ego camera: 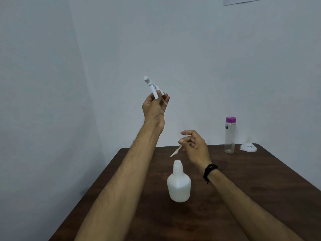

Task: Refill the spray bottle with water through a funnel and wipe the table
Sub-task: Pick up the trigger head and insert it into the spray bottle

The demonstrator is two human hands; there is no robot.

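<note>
Two hands are counted: the left hand (155, 108) raised at centre frame and the right hand (194, 145) lower, right of centre. One spray head (152, 87) is seen in the upper centre, and one thin tube (177, 150) below it. One white spray bottle (178, 184) is counted at lower centre. One clear bottle with a purple cap (230, 134) and one white funnel (248, 146) are found at the right. One brown table (260, 180) and one black wristband (209, 171) are counted.
</note>
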